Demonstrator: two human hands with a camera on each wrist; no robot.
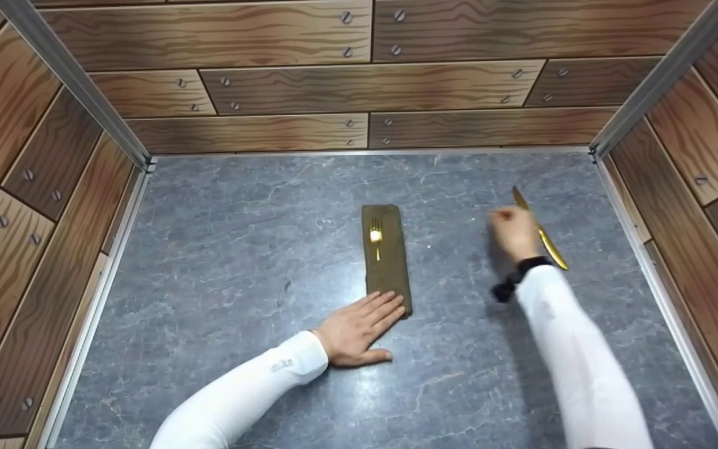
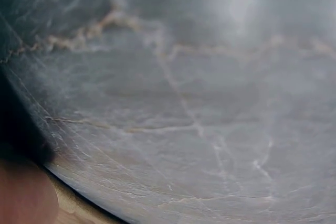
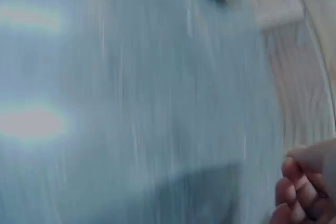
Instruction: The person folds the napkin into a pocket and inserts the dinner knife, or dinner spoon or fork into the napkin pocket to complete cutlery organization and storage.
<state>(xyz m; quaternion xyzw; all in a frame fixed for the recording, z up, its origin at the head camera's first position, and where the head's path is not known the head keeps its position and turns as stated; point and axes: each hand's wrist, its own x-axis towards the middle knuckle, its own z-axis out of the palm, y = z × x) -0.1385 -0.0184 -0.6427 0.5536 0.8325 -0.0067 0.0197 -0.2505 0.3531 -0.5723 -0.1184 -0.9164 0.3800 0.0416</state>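
A folded olive-brown cloth napkin [image 1: 387, 274] lies lengthwise on the grey surface. On its upper half the tines and neck of a gold fork [image 1: 376, 236] show; the rest of its handle is out of sight. My left hand [image 1: 359, 327] rests with straight fingers on the napkin's near end, thumb spread to the side. Off to the right, my right hand [image 1: 515, 234], blurred, has its fingers curled and nothing visible in them. Just beyond it lies a gold knife [image 1: 552, 249], its middle partly hidden by the hand. In the right wrist view the curled fingers [image 3: 296, 192] appear at the lower right.
A grey marble-patterned tabletop [image 1: 228, 249] spreads under everything. Wood-print panels [image 1: 359, 87] wall it in at the back and both sides, with metal strips [image 1: 658, 330] along the edges. A dark band [image 1: 521, 274] circles the right wrist.
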